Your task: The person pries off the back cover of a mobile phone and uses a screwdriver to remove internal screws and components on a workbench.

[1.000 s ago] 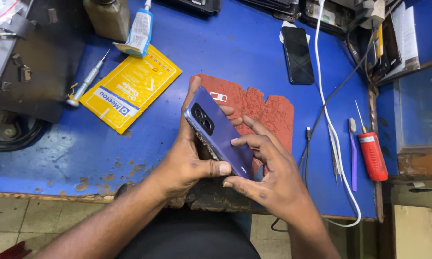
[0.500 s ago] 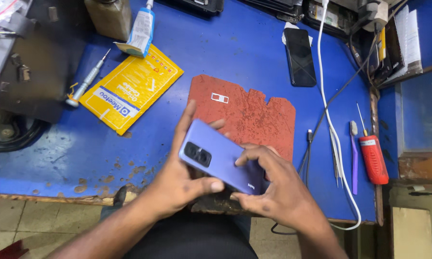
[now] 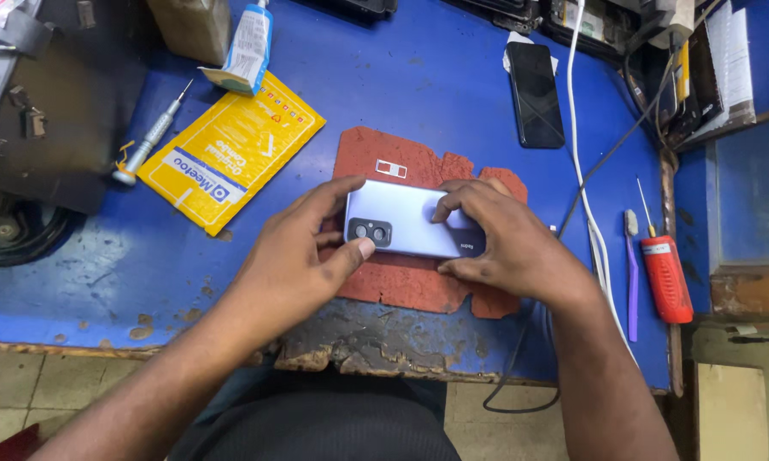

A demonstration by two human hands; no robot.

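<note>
Our fingers [image 3: 350, 192] clasp the phone [image 3: 410, 224] from both ends: the left hand [image 3: 295, 260] pinches the camera end, thumb by the lenses and fingers over the far edge, while the right hand [image 3: 508, 243] presses on its back and cups the other end. We hold it back up and flat over the red mat [image 3: 401, 286], which keeps the hidden face off the bare worktop [image 3: 384, 94]. The mat lies at the worktop's near edge, close to us. A small card tray [image 3: 391, 169] rests on the mat's far side. A second phone [image 3: 535, 94] lies toward the far right corner, a screwdriver [image 3: 664, 273] by the right edge.
</note>
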